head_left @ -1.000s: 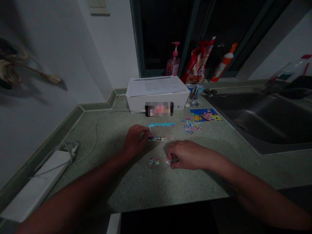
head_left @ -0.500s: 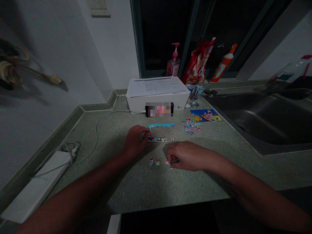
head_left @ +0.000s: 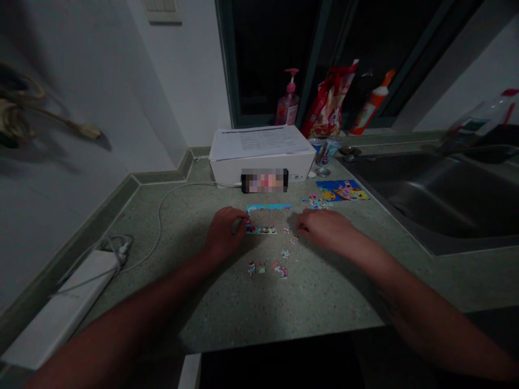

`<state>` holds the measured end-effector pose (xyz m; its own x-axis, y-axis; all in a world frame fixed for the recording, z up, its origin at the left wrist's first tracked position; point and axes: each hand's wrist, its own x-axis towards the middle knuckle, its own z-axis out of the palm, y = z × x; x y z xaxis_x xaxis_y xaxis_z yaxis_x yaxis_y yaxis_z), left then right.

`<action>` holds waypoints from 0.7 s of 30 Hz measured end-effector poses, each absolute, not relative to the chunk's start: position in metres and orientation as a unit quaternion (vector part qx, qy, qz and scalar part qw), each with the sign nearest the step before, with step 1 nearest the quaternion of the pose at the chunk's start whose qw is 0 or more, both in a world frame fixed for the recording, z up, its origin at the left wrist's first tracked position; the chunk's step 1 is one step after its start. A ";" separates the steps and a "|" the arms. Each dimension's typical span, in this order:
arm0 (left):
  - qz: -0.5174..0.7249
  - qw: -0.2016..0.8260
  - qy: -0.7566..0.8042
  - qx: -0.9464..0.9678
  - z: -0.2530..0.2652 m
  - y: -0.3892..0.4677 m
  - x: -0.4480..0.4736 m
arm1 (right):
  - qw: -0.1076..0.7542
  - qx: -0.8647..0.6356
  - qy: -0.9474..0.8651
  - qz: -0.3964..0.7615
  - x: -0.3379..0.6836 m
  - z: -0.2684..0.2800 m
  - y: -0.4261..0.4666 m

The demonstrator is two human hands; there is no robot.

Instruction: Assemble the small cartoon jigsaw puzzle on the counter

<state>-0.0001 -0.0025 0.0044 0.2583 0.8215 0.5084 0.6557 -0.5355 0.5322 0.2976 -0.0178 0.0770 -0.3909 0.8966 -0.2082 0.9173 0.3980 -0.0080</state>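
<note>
Left hand [head_left: 222,233] pins the left edge of the half-built puzzle frame [head_left: 265,219], fingers curled against it. Right hand [head_left: 324,227] sits just right of the frame, fingertips pinched low by a small piece [head_left: 294,239]; whether it's gripped, can't tell. Loose pieces [head_left: 267,267] lie nearer. Looks like fitting work: next calls for lining a piece up with the frame's edge.

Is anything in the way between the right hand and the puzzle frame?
Nothing big. Only bare counter and one or two loose pieces lie between the right hand and the puzzle frame. The left hand sits at the frame's other side.
</note>
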 end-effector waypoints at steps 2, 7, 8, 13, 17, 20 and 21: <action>0.385 0.109 0.472 0.785 0.005 -0.003 0.000 | 0.079 0.535 0.838 -0.074 0.295 0.076 -0.018; 0.385 0.109 0.466 0.789 0.007 -0.004 0.001 | 0.048 0.539 0.838 -0.073 0.289 0.073 -0.018; 0.383 0.109 0.468 0.789 0.007 -0.004 0.001 | 0.044 0.540 0.837 -0.073 0.288 0.073 -0.018; 0.382 0.111 0.469 0.789 0.006 -0.003 0.000 | 0.042 0.536 0.840 -0.080 0.289 0.068 -0.016; 0.380 0.114 0.468 0.790 0.006 -0.003 0.000 | 0.045 0.536 0.839 -0.084 0.291 0.065 -0.014; 0.381 0.116 0.467 0.790 0.006 -0.003 0.000 | 0.046 0.542 0.835 -0.082 0.290 0.066 -0.013; 0.381 0.117 0.467 0.790 0.006 -0.003 0.000 | 0.047 0.543 0.835 -0.081 0.290 0.066 -0.013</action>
